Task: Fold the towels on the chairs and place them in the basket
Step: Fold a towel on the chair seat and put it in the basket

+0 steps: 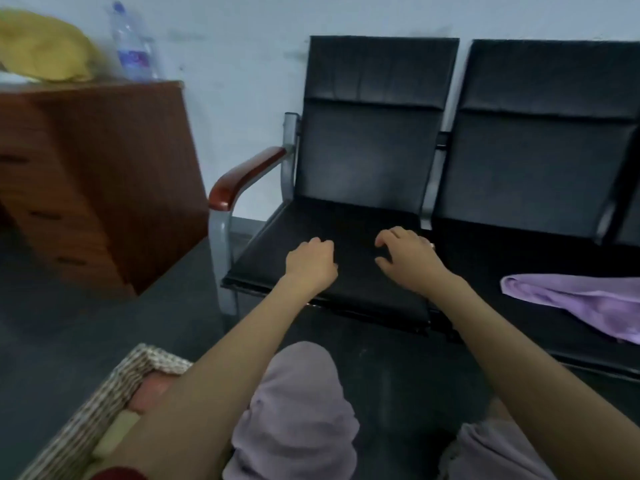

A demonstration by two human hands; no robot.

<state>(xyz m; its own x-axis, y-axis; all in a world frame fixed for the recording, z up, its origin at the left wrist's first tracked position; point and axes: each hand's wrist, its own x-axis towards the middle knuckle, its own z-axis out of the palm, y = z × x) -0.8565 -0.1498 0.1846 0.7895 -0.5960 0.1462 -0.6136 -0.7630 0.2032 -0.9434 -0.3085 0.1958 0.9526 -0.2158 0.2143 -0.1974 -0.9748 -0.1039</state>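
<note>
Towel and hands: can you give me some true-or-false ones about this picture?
1. The towel lies on the right chair. True.
2. The left hand holds the towel. False: it holds nothing and is over the left chair.
3. The right hand touches the towel. False: bare seat shows between them.
4. The basket has cloths in it. True.
5. The bottle stands on a chair. False: it stands on the desk.
</note>
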